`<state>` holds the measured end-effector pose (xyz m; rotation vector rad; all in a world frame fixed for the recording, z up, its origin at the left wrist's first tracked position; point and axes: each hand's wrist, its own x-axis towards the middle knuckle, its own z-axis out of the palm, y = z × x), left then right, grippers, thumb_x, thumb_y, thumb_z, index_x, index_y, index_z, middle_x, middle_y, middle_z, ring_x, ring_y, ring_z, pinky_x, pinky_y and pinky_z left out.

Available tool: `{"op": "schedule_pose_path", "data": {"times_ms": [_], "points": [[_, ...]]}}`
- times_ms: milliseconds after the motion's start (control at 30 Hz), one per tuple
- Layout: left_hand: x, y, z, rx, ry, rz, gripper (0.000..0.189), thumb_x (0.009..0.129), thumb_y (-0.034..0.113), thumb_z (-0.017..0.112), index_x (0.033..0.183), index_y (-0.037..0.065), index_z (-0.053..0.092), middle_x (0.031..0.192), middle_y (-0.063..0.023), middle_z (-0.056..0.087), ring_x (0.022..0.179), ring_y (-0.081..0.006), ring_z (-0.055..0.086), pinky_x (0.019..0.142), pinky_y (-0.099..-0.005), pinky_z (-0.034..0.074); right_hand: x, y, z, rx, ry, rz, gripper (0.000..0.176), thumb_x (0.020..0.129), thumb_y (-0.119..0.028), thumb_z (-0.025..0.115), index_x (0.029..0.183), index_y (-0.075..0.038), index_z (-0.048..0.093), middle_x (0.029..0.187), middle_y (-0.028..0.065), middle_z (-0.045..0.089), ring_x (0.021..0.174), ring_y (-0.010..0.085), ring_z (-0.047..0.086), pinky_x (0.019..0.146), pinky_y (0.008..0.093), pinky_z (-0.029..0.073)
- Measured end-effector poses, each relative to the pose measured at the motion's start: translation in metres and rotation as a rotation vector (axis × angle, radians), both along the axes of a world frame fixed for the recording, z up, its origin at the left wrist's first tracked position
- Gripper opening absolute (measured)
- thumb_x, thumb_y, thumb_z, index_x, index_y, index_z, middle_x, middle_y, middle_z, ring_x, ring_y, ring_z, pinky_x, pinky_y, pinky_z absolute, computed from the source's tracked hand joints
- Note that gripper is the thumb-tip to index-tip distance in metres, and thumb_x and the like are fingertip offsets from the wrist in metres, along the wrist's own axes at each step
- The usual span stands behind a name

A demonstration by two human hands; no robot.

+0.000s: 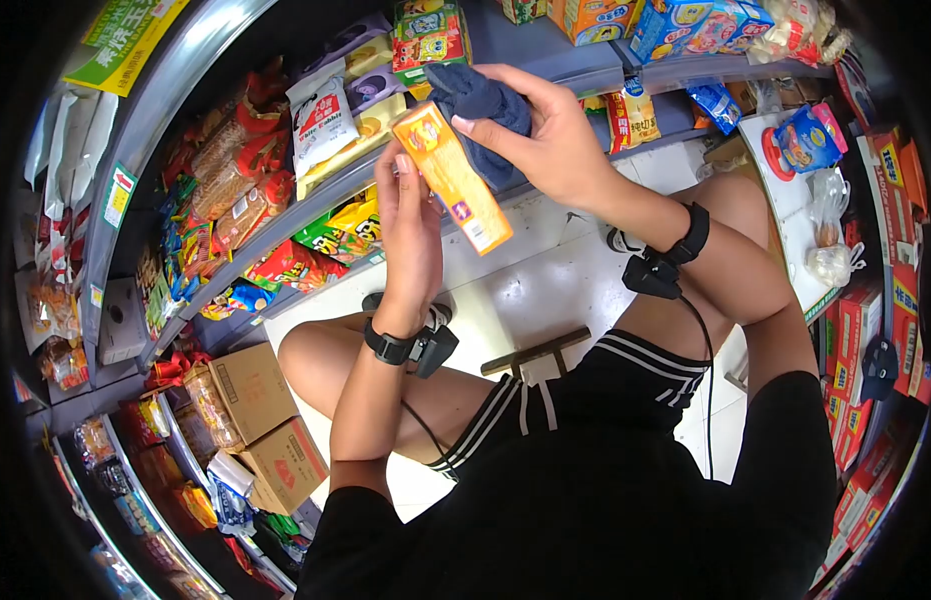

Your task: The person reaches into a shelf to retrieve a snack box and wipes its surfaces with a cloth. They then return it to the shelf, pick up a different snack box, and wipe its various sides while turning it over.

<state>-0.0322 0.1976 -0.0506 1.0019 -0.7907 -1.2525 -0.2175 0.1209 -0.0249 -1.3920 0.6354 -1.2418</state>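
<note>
My left hand [407, 215] is closed around the lower left side of a narrow orange box [453, 185], holding it up on a slant in front of the shelf. A dark blue cloth [482, 112] is bunched in my right hand [555, 140], its fingers wrapped over the top. The cloth lies against the upper right edge of the box. Just behind them stands a green and red box [430, 45] on the shelf. To the left of my left hand is a white snack bag [322, 115] with dark and red print.
Curved grey shelves hold many packaged snacks, including orange [590, 20] and blue boxes [685, 28] at the back. Brown cartons [253, 395] stand at lower left. On the right, a white surface [785, 195] carries a blue tub [810, 138] and plastic bags; red boxes [850, 345] stack beyond.
</note>
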Motion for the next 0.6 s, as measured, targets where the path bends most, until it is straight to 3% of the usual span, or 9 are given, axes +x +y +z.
{"op": "schedule_pose_path", "data": {"times_ms": [33,100,133,200,300,367,433,533,600], "points": [[0.003,0.003,-0.001,0.0,0.0,0.0,0.057,0.124,0.05,0.05,0.163,0.009,0.05,0.152,-0.0094,0.066,0.138,-0.0205,0.064,0.118,-0.0411,0.051,0.002,0.001,-0.002,-0.047,-0.032,-0.015,0.045,0.103,-0.011,0.084,0.143,0.003,0.071,0.125,0.008,0.08,0.112,0.0104,0.072,0.099,0.0311,0.061],[0.013,0.01,-0.004,0.001,0.156,-0.196,0.066,0.123,0.061,0.037,0.165,0.011,0.05,0.155,-0.0111,0.066,0.14,-0.0239,0.065,0.119,-0.0455,0.051,0.001,0.001,0.001,-0.093,-0.066,-0.028,0.046,0.101,-0.008,0.083,0.145,0.0,0.071,0.131,0.0104,0.08,0.116,0.0143,0.074,0.103,0.0333,0.061],[0.0,0.009,0.013,0.073,0.315,-0.165,0.079,0.12,0.072,0.029,0.165,0.01,0.05,0.155,-0.0123,0.066,0.14,-0.0259,0.066,0.121,-0.0472,0.051,-0.004,0.0,0.009,-0.275,0.086,-0.06,0.049,0.098,-0.004,0.081,0.146,-0.002,0.072,0.134,0.0127,0.079,0.122,0.021,0.075,0.107,0.0364,0.06],[-0.004,0.012,0.023,0.068,0.345,-0.187,0.082,0.119,0.074,0.03,0.164,0.009,0.052,0.154,-0.0127,0.067,0.14,-0.0267,0.066,0.122,-0.0477,0.051,-0.009,0.002,0.016,-0.503,0.26,-0.085,0.061,0.088,0.004,0.078,0.148,-0.011,0.075,0.14,0.0178,0.075,0.132,0.0373,0.073,0.114,0.0442,0.058],[0.001,0.013,0.023,0.064,0.361,-0.197,0.088,0.115,0.08,0.033,0.162,0.009,0.053,0.152,-0.0136,0.069,0.137,-0.0286,0.069,0.12,-0.0489,0.054,-0.013,0.005,0.014,-0.608,0.345,-0.081,0.063,0.087,0.007,0.075,0.149,-0.005,0.074,0.144,0.0176,0.074,0.134,0.0333,0.073,0.115,0.0413,0.056],[0.016,0.009,0.019,-0.027,0.592,-0.403,0.086,0.115,0.079,0.034,0.162,0.009,0.054,0.153,-0.0142,0.068,0.135,-0.0293,0.071,0.118,-0.0487,0.057,-0.012,0.006,0.011,-0.616,0.343,-0.079,0.068,0.083,0.01,0.075,0.149,-0.006,0.075,0.146,0.0181,0.073,0.134,0.0347,0.072,0.116,0.0417,0.056],[0.021,0.006,0.023,-0.028,0.621,-0.494,0.083,0.116,0.076,0.036,0.162,0.01,0.055,0.153,-0.0135,0.069,0.135,-0.029,0.071,0.117,-0.0478,0.058,-0.011,0.009,0.01,-0.645,0.34,-0.035,0.071,0.081,0.014,0.074,0.148,-0.008,0.075,0.148,0.0179,0.072,0.137,0.035,0.072,0.118,0.0427,0.056],[0.019,0.0,0.024,0.117,0.543,-0.128,0.073,0.118,0.07,0.042,0.16,0.014,0.06,0.154,-0.0124,0.07,0.136,-0.0307,0.072,0.116,-0.0503,0.059,-0.012,0.016,0.009,-0.664,0.377,0.058,0.074,0.08,0.016,0.075,0.15,-0.009,0.075,0.157,0.0158,0.068,0.143,0.0357,0.069,0.121,0.045,0.057],[0.026,-0.003,0.022,0.145,0.532,-0.149,0.074,0.118,0.07,0.042,0.159,0.012,0.061,0.153,-0.0132,0.07,0.137,-0.0305,0.072,0.116,-0.0499,0.059,-0.012,0.018,0.013,-0.73,0.371,0.139,0.073,0.082,0.015,0.075,0.15,-0.011,0.075,0.159,0.0154,0.067,0.146,0.0359,0.067,0.123,0.0466,0.056]]}}
